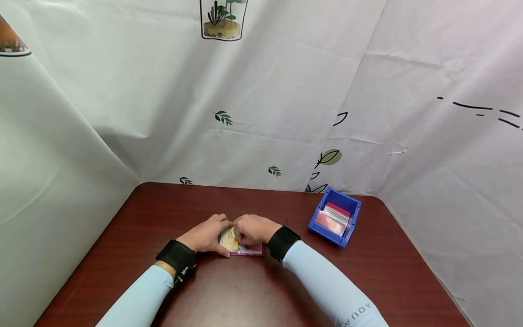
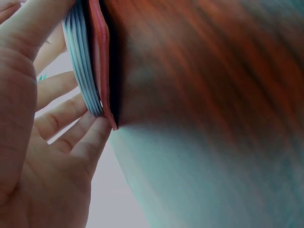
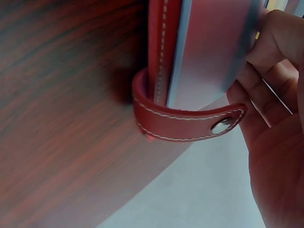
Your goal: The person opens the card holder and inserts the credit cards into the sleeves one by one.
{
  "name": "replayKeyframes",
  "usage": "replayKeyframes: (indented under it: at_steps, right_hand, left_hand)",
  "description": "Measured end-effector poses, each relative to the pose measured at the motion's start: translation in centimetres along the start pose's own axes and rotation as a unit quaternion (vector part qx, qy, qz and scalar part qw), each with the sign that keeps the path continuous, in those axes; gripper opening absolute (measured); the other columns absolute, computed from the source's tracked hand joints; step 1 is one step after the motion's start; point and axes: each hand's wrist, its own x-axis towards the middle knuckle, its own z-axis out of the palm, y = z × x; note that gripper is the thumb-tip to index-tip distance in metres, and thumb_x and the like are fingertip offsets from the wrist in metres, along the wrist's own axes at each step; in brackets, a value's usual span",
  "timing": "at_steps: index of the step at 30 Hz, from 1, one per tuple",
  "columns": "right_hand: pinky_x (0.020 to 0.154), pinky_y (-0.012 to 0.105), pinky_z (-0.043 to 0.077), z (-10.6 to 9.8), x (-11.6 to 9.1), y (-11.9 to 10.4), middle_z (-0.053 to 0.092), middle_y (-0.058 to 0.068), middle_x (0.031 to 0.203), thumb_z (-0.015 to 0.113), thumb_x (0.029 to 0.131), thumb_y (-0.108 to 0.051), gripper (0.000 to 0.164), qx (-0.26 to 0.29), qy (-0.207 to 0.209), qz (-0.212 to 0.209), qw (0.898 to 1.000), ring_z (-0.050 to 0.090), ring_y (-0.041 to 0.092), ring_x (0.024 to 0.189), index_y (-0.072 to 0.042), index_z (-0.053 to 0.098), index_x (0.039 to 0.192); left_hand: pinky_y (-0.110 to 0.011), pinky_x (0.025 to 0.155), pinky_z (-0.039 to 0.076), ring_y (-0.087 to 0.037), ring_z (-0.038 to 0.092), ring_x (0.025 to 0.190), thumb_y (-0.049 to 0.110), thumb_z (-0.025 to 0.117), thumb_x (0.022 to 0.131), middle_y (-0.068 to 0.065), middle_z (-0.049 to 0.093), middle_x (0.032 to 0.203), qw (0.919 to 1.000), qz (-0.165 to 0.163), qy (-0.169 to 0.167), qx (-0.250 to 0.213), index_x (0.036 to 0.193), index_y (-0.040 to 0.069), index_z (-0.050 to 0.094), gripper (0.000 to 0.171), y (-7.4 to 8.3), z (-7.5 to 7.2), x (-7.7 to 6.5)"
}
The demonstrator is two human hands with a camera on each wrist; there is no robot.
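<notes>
A red leather card holder (image 1: 257, 252) with clear plastic sleeves (image 2: 80, 61) lies open on the table, its snap strap (image 3: 190, 124) bent up at the right end. My left hand (image 1: 207, 234) grips its left end, thumb at the near edge and fingers at the far edge. A yellow card (image 1: 229, 239) shows on the left half. My right hand (image 1: 254, 229) is curled over the middle, thumb and fingers pinched at the card's right edge. From the head view its fingertips are hidden. The right sleeve (image 3: 213, 52) looks reddish through the plastic.
A blue plastic box (image 1: 351, 227) stands at the table's back right, holding several upright cards in clear cases (image 1: 332, 222). White printed cloth (image 1: 265, 91) hangs behind and on both sides of the dark red-brown table (image 1: 220, 290).
</notes>
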Motion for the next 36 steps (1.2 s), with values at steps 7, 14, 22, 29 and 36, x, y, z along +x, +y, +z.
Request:
replayKeyframes:
  at_steps: [7,14,22,29,36]
  right_hand:
    - [0.083,0.014,0.042,0.2,-0.4,0.5,0.061,-0.009,0.078,0.068,0.087,-0.005,0.026,0.029,0.032,-0.012,0.999,0.055,0.006,0.083,-0.020,0.068,0.066]
    - [0.089,0.026,0.051,-1.1,-2.1,1.4,0.070,-0.010,0.084,0.070,0.085,-0.007,0.014,0.077,0.088,0.029,0.993,0.058,0.007,0.085,-0.017,0.080,0.081]
    - [0.072,0.023,0.050,-3.2,-6.8,4.4,0.070,-0.008,0.085,0.069,0.088,-0.008,0.011,0.122,0.110,0.157,0.974,0.058,0.008,0.077,-0.013,0.079,0.091]
    - [0.072,0.031,0.053,-4.3,-12.3,7.3,0.070,-0.003,0.088,0.073,0.089,-0.007,0.008,0.153,0.117,0.259,0.947,0.059,0.013,0.078,-0.012,0.077,0.094]
    - [0.073,0.032,0.054,-3.6,-17.8,9.9,0.074,0.001,0.089,0.070,0.088,-0.006,0.012,0.166,0.184,0.306,0.919,0.062,0.012,0.078,-0.006,0.077,0.098]
  left_hand:
    - [-0.034,0.086,0.049,-0.016,0.047,0.103,0.054,0.090,0.071,0.001,0.055,0.112,1.0000,-0.004,0.003,-0.005,0.134,0.010,0.063,0.082,0.1,-0.1,0.1]
    - [-0.034,0.087,0.049,-0.017,0.047,0.105,0.050,0.091,0.071,-0.001,0.054,0.116,0.9998,-0.013,-0.013,0.003,0.133,0.009,0.061,0.080,0.5,-0.4,0.2]
    - [-0.037,0.088,0.051,-0.019,0.049,0.105,0.045,0.095,0.067,-0.005,0.055,0.117,0.9982,-0.038,-0.031,0.034,0.132,0.007,0.059,0.083,1.8,-1.0,0.8]
    - [-0.041,0.092,0.050,-0.021,0.052,0.106,0.051,0.091,0.070,-0.007,0.057,0.121,0.9986,-0.011,-0.008,0.052,0.134,0.007,0.060,0.084,2.4,-0.7,1.5]
    - [-0.036,0.097,0.051,-0.018,0.054,0.109,0.050,0.084,0.081,-0.005,0.058,0.122,0.9963,0.045,0.035,0.064,0.128,0.007,0.063,0.067,3.3,1.2,2.9]
